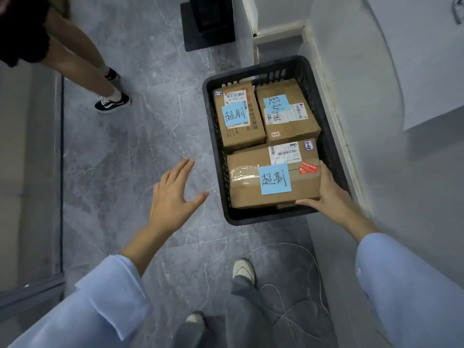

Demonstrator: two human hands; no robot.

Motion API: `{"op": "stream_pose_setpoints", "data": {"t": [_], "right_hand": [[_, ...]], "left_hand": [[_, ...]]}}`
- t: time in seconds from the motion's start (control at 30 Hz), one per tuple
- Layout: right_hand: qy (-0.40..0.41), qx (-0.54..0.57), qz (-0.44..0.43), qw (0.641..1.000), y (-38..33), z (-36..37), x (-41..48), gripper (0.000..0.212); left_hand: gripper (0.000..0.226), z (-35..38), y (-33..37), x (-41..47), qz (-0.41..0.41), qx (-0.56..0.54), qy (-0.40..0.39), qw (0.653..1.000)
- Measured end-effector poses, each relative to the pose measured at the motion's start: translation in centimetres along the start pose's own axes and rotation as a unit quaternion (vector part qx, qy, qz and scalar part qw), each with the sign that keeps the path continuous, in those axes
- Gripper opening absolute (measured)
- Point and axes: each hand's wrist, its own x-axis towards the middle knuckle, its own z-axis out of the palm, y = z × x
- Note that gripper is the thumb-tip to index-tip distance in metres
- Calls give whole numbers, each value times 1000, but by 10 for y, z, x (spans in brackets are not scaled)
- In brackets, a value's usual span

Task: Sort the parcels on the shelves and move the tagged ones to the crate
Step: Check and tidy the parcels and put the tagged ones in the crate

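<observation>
Crate [263,218] is sitting on the grey floor [140,136] at centre right of the frame, against a white wall. Three tagged parcels are lying inside it: the far left parcel [241,136], the far right parcel [291,133], and the near parcel [244,194] filling the lower end, each carrying a blue tag [275,179]. Right hand [329,194] is cupping the near parcel's lower right corner, fingers lying fairly straight along its right side and thumb stretched along the near edge. Left hand [173,194] is hovering over the floor left of the crate, fingers spread, holding nothing. Judgement: the near parcel is being settled into place. The cardboard looks stiff and taped, with a shiny strip of tape that is probably slippery, so bare card is the better surface for grip. Weight cannot be told; it looks moderate at most. The best hold is likely two opposite short sides, palms flat, away from the loose tag. A second person's shoe [113,102] is showing at upper left, and a thin cable [288,297] is trailing at the bottom.
</observation>
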Motion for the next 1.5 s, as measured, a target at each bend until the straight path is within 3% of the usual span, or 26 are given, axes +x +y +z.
{"op": "stream_pose_setpoints", "data": {"t": [0.13, 0.23, 0.43, 0.53, 0.63, 0.97, 1.23, 1.5], "right_hand": [[-62, -63, 22, 996, 2, 17, 12, 122], [-94, -65, 55, 992, 9, 27, 11, 110], [-73, -59, 65, 993, -2, 19, 6, 88], [-63, -65, 33, 995, -27, 5, 10, 75], [-43, -141, -11, 989, -68, -11, 17, 72], [-21, -252, -196, 948, -274, -27, -4, 67], [-54, -330, -342, 878, -452, 27, -51, 70], [-74, -363, -537, 758, -638, 138, -174, 71]], "left_hand": [[77, 4, -3, -3, 3, 2, -4, 1000], [77, 3, -7, -4, 3, 4, -6, 1000], [74, -12, -8, -7, -13, -3, 0, 1000], [69, -27, -5, -10, -20, 1, 2, 1000], [65, -50, -3, -13, -21, 15, 18, 1000], [62, -145, -33, -57, -78, 36, 92, 992], [67, -228, -119, -161, -203, 25, 174, 963], [69, -317, -213, -347, -352, 47, 278, 892]]}}
